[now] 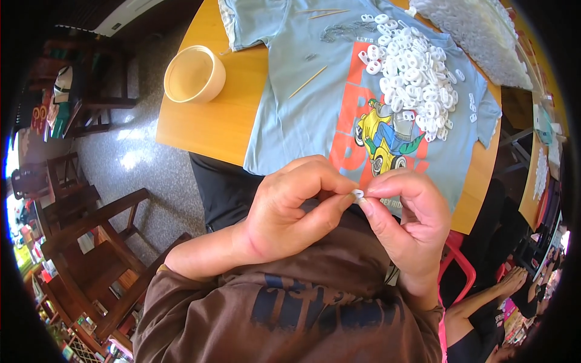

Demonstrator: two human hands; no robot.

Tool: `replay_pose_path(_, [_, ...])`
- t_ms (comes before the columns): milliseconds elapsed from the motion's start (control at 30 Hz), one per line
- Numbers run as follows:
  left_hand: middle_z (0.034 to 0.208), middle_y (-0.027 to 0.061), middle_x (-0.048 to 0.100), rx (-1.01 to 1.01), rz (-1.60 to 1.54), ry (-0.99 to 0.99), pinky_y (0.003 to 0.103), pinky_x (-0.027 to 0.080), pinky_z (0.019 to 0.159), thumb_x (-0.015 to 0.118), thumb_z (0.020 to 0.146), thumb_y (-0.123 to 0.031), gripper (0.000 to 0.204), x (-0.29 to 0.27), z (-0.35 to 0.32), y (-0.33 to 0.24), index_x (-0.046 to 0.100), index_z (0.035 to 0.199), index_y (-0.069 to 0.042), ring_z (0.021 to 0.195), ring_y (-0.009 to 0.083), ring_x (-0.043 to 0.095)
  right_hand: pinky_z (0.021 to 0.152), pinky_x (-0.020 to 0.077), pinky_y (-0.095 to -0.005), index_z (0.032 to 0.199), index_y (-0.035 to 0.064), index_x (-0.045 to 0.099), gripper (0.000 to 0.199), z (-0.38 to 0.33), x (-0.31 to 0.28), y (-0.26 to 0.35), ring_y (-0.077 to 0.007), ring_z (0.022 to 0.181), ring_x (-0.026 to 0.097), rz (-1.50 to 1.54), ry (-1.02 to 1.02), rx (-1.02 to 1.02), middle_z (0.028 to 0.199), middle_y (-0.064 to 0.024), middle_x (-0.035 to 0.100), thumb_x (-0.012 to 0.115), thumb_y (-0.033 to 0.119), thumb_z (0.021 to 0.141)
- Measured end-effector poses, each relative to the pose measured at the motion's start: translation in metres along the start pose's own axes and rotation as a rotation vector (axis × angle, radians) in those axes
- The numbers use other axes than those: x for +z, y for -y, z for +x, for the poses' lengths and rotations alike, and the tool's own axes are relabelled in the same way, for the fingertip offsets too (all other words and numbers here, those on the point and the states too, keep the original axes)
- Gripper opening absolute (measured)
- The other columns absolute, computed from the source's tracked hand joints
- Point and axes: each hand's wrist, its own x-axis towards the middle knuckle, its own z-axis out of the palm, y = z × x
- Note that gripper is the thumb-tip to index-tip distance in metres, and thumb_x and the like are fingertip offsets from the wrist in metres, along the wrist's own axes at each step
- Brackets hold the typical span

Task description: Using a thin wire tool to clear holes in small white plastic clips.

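In front of my chest, a small white plastic piece with a hole point(358, 193) sits between the fingertips of both hands. My left hand point(290, 206) pinches it from the left with thumb and forefinger. From the right, my right hand point(411, 212) has thumb and forefinger closed on it too. Beyond the hands, a blue T-shirt point(290, 115) with a printed picture is spread over the table. A heap of similar white oval pieces with holes point(411, 72) lies on the shirt, and several more stand in a short row point(472, 107) to its right.
A cream plastic tub point(195, 74) rests on the wooden table point(200, 130) at the left. Thin wooden sticks point(307, 81) and a dark beaded chain point(345, 30) lie on the shirt. White bulky material point(478, 36) is at the far right. Wooden chairs point(103, 254) stand left; another person's arm point(484, 299) shows lower right.
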Motion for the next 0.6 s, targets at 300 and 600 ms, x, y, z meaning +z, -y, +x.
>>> replay_pose_path(300, [0.081,0.0047,0.054,-0.236,-0.335,-0.03,0.017,0.04,0.051,0.055,0.083,0.002,0.009,0.0009,0.0015,-0.0033,0.053,0.091,-0.001,0.058,0.0063,0.052,0.065,0.0451,-0.0234,0.09,-0.0011,0.055,0.019,-0.0014,0.006,-0.0023,-0.0115,0.072,0.056,0.224,-0.032,0.138,0.082,-0.0058,0.058,0.062,-0.008,0.073])
replay_pose_path(600, [0.084,0.0042,0.054,-0.241,-0.464,-0.081,0.018,0.039,0.051,0.053,0.086,-0.004,0.007,0.0023,0.0017,-0.0002,0.051,0.092,-0.002,0.057,0.0058,0.048,0.069,0.0429,-0.0224,0.095,-0.0021,0.055,0.022,-0.0032,0.0038,-0.0012,-0.0112,0.074,0.054,0.272,-0.026,0.176,0.083,-0.0061,0.057,0.064,-0.003,0.075])
